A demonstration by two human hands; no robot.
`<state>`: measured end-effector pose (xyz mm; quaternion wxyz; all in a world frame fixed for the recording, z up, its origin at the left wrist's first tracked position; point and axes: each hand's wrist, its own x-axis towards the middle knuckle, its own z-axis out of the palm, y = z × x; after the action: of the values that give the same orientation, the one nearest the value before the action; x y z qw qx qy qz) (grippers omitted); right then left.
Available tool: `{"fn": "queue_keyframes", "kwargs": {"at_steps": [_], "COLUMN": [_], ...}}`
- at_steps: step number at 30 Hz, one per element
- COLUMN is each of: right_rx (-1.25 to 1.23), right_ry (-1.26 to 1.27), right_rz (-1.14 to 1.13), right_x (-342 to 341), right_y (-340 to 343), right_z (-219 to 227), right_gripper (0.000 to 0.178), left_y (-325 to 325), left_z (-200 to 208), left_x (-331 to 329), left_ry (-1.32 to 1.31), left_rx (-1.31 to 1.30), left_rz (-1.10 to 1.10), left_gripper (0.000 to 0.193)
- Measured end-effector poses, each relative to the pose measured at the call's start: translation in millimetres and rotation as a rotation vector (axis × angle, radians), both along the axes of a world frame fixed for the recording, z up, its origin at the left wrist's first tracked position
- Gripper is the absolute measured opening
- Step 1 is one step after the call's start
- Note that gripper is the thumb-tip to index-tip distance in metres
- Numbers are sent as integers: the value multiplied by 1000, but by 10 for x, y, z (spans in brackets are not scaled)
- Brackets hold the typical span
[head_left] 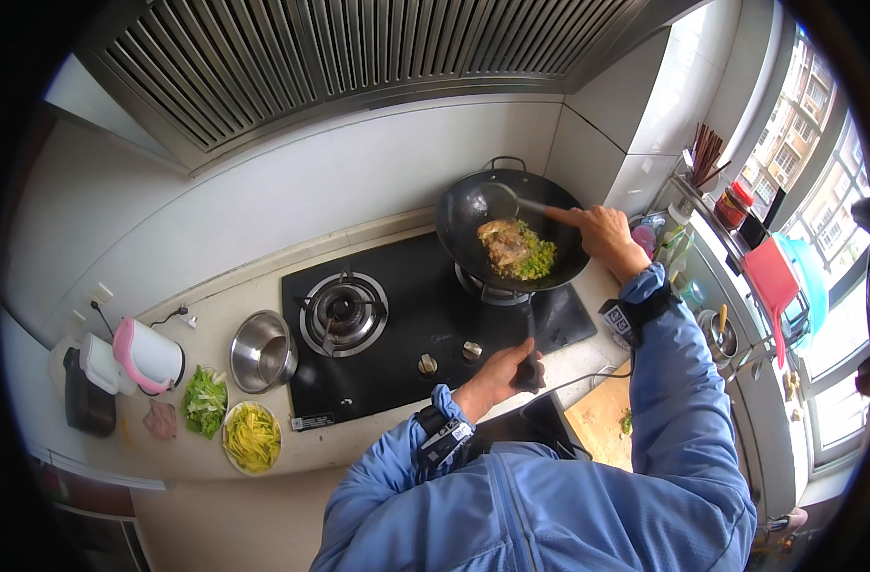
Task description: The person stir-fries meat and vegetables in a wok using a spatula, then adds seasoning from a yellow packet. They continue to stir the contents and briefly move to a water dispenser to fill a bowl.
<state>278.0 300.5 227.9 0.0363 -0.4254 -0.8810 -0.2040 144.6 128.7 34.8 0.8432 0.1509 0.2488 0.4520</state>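
A black wok (461,226) sits on the right burner of the black gas stove (406,329). In it lies a heap of browned food with chopped green pieces (517,250). My left hand (495,380) is wrapped round the wok's dark handle, which points toward me. My right hand (606,236) grips the wooden handle of a spatula (535,206), coming in from the right. The spatula's metal head is over the far part of the wok, beyond the food; I cannot tell whether it touches the wok.
Left of the stove stand a steel bowl (263,352), chopped green vegetables (205,401) and a plate of yellow strips (252,438). A wooden cutting board (599,420) lies near my right arm. A rack with a red-lidded jar (734,204) lines the window side. A range hood (359,52) hangs above.
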Motion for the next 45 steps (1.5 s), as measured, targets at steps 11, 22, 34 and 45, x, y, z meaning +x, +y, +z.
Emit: {"fn": "queue_keyframes", "kwargs": {"at_steps": [11, 22, 34, 45], "right_rx": [317, 135, -6, -212], "right_ry": [-139, -444, -334, -134], "right_rz": [166, 72, -9, -185], "right_x": [-368, -242, -192, 96], "right_y": [503, 364, 145, -135], "right_z": [-585, -221, -85, 237], "right_gripper": [42, 35, 13, 12], "left_y": [25, 5, 19, -4], "left_z": [-21, 21, -10, 39], "left_x": [-13, -4, 9, -5], "left_ry": [22, -25, -41, -49], "left_rx": [10, 1, -12, -9], "left_rz": [-26, -24, -15, -18], "left_gripper": [40, 39, 37, 35]}}
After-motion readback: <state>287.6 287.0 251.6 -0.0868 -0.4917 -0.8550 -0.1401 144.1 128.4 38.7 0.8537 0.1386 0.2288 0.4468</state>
